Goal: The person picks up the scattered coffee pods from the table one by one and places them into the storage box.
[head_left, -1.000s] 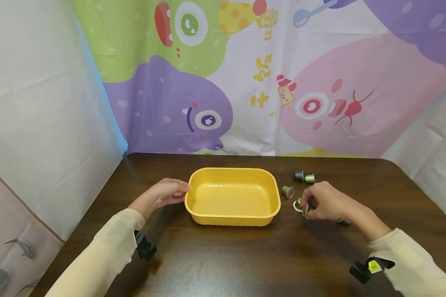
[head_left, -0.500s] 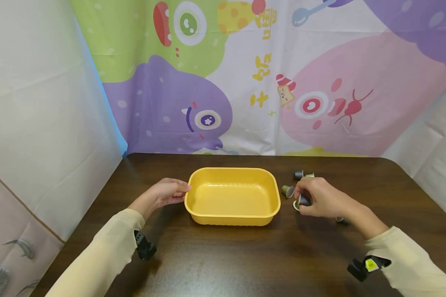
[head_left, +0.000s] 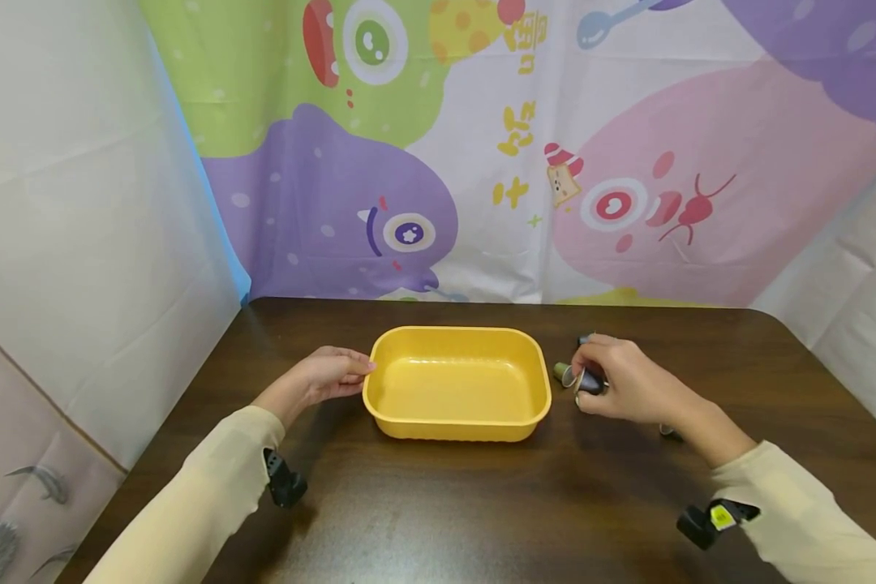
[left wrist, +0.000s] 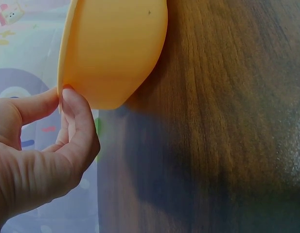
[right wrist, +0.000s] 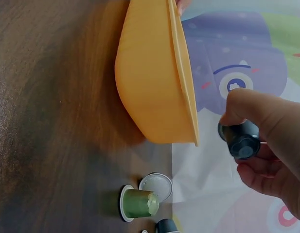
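My left hand (head_left: 324, 375) pinches the left rim of a yellow plastic basin (head_left: 456, 389), thumb on one side and fingers on the other in the left wrist view. To the right of the basin, my right hand (head_left: 635, 381) holds a dark coffee capsule (head_left: 592, 382) between thumb and fingers. The right wrist view shows the capsule's dark base. A green coffee capsule (right wrist: 137, 203) stands on its rim near the basin. Beside it is another capsule (right wrist: 157, 187) with its pale round lid showing.
Another dark capsule (head_left: 582, 340) lies behind my right hand, which partly covers it. One more capsule (head_left: 669, 432) sits under my right wrist. Behind the brown wooden table (head_left: 409, 511) hangs a cartoon-printed curtain (head_left: 496, 243).
My right hand has moved slightly left and away from me, raising the dark capsule between its fingers. The left hand keeps its grip on the basin, which has stayed in place.
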A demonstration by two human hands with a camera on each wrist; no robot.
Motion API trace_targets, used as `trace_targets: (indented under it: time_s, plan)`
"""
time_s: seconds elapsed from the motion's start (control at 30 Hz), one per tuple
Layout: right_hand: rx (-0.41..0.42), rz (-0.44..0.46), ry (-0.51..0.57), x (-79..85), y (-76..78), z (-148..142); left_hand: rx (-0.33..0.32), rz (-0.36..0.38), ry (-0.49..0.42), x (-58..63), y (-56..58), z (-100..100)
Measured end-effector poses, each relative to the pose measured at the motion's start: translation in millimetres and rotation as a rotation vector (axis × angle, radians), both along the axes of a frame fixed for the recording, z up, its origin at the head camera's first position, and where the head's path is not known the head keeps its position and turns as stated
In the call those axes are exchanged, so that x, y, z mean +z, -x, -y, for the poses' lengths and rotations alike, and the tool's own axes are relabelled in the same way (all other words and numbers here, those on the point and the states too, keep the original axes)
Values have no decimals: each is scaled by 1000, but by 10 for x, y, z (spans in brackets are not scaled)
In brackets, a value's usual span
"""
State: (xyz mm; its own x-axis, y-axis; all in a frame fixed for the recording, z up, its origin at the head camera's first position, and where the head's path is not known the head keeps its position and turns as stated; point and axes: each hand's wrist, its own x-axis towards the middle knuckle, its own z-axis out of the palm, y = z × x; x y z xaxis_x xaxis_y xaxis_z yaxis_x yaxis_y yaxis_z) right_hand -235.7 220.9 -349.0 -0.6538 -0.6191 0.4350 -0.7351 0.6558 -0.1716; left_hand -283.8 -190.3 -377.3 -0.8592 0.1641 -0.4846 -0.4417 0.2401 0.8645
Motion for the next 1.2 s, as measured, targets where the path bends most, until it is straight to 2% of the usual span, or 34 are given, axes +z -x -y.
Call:
trace_targets:
  time_s: [0.27,0.57,0.77,1.2]
  plan:
    - [-11,-24,-10,25,37,30,10,2,-6,-1,15,3]
    - [39,-66,-3,12,50,88,-3,-4,-27,-38,3,7]
    - [19,-79,-23,36,62,118,2,-1,-19,-46,7,7]
    - [2,-28,-68,127,64,234,-3,-14,-15,-34,9,4]
